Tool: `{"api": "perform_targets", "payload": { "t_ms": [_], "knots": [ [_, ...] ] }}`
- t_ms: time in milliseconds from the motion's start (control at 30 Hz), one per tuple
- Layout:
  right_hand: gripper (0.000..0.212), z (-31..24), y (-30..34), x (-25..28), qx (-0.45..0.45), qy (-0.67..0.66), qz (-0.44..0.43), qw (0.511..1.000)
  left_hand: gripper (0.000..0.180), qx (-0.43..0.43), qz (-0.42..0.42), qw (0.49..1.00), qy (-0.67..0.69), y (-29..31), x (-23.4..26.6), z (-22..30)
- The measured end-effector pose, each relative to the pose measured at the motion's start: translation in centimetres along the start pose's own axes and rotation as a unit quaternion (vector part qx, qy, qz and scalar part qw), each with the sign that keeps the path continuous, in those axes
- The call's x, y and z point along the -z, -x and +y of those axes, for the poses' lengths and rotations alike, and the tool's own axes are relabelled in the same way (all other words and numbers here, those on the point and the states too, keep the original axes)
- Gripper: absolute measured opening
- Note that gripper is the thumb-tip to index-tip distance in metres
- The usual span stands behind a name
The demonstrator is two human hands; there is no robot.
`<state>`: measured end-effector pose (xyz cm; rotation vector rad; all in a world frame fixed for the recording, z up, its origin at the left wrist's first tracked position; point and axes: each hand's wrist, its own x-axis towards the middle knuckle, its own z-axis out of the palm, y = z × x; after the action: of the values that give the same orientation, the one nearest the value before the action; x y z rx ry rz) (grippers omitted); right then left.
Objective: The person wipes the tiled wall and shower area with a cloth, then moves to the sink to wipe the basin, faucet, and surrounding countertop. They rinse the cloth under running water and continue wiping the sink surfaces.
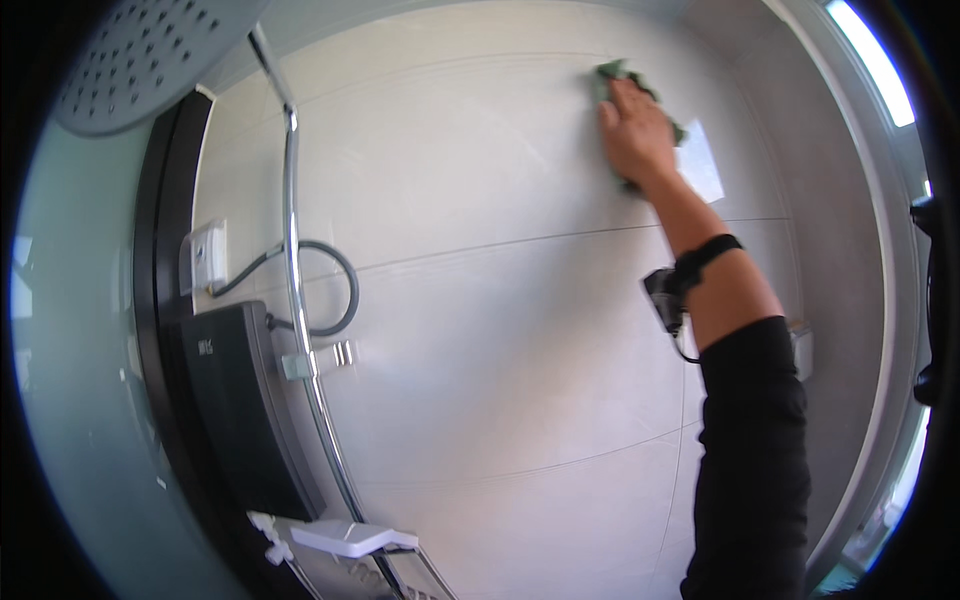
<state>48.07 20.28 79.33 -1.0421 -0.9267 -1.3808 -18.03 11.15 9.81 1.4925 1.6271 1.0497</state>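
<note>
High on the right part of the pale tiled wall (470,330), my right hand (637,135) presses a green cloth (610,70) against the tiles. The back of the hand faces me and its fingers point upward over the cloth, which shows around the fingers and at both sides. Much of the cloth lies hidden beneath the palm. A bright white rectangular patch (703,160) is on the wall just right of the wrist. My right forearm wears a black strap with a small black device (664,298). My left hand is out of view.
A large round shower head (150,60) hangs at the upper left from a chrome riser pipe (292,200). Beside it are a dark wall-mounted box (240,400), a grey cable loop (352,290) and a white socket cover (207,258). Below sits a white shelf (345,538). Frosted glass (75,330) stands left.
</note>
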Motion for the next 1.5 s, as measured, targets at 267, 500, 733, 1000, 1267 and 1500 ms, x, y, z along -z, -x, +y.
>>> {"api": "perform_targets", "payload": {
  "t_ms": [267, 500, 733, 1000, 1267, 1500],
  "knots": [
    [0.064, 7.9, 0.3, -5.1, -0.026, 0.111, -0.021, 0.993, 0.044, -0.031, 0.239, 0.968, -0.074, 7.9, 5.9, -6.4],
    [0.062, 11.6, 6.9, -6.4, 0.000, 0.181, 0.030, 0.983, 0.025, -0.243, 0.336, 0.900, -0.132, 8.0, 13.1, 12.1],
    [0.059, 5.4, 16.6, -0.9, 0.077, 0.119, -0.013, 0.990, 0.037, -0.306, 0.377, 0.830, -0.274, 4.5, 16.3, 15.3],
    [0.064, -8.9, 21.0, 4.2, 0.105, 0.003, -0.106, 0.989, 0.080, -0.354, 0.349, 0.827, -0.262, -0.2, 17.6, 17.8],
    [0.053, -22.2, 23.8, 9.2, 0.284, -0.227, -0.189, 0.912, 0.090, -0.432, 0.337, 0.825, -0.136, -6.4, 17.1, 18.5],
    [0.068, -11.8, 16.4, 4.3, 0.229, -0.112, -0.107, 0.961, 0.102, -0.348, 0.353, 0.841, -0.216, -7.4, 16.8, 17.4]
  ]
}}
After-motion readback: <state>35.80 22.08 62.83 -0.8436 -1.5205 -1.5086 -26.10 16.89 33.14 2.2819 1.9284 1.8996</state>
